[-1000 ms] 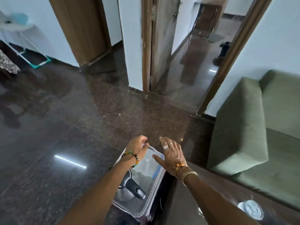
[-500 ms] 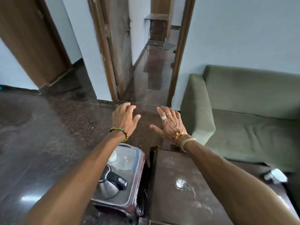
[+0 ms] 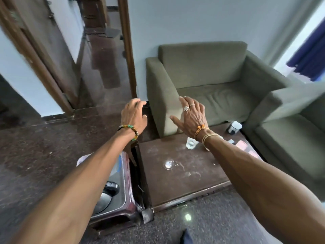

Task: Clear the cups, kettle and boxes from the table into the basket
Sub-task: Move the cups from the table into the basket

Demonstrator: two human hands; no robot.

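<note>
Just beside wrist of empty right hand, glass cup on table.

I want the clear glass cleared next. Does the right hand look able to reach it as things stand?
Probably yes. The right hand is open and empty, and the clear glass stands on the table close by its wrist, with nothing seen between them.

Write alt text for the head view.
The left hand and right hand stretch forward, open and empty, near a brown table holding a glass, a dark cup and pink boxes. Beside it, a basket holds the kettle.
</note>
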